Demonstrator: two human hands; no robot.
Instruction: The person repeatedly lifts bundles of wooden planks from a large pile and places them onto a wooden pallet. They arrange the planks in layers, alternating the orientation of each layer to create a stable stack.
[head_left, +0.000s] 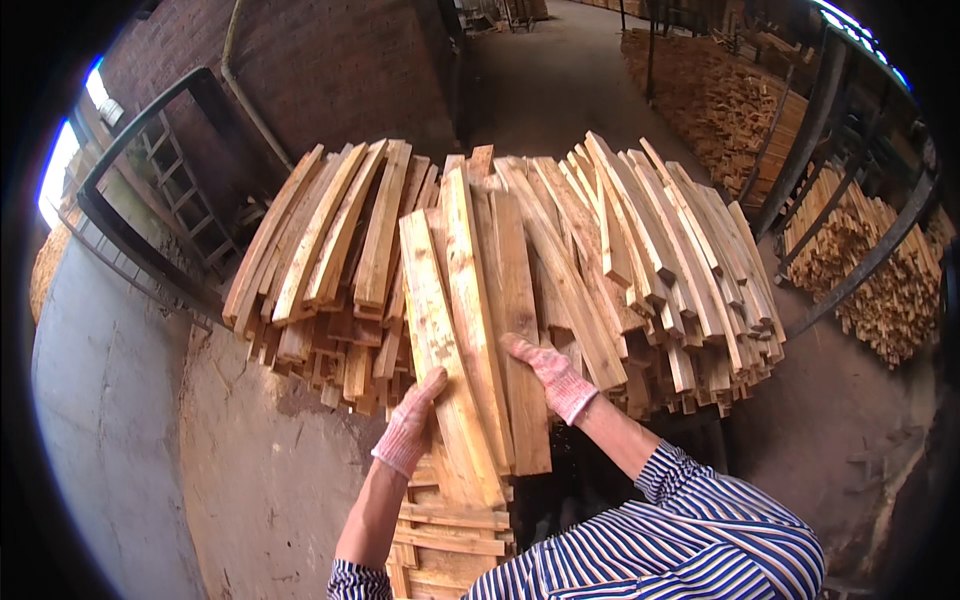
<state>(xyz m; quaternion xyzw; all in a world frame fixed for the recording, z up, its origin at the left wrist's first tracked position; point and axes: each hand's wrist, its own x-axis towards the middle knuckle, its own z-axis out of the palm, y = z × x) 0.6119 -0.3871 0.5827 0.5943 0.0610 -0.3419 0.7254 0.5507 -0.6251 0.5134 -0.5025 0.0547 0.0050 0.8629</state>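
Both my hands wear pinkish-white knit work gloves. My left hand (413, 420) grips the left edge of a long pale wooden plank (440, 345), its other fingers hidden along the side and underneath. On the other side, my right hand (550, 375) is closed on a wider, browner plank (518, 335), fingertips lying on its upper face. Between these two lies a middle plank (472, 305). All three run side by side lengthwise, their near ends reaching toward my body past the front of a large heap of planks (590, 220). Below the near ends sits a lower stack of boards (450, 545).
Dark metal frames rise at the left (120, 230) and right (850, 170). A grey panel (95, 400) stands at the left, a brick wall (330, 70) behind. More wood piles (865, 260) lie at the right. The concrete floor (550, 60) extends away at the back.
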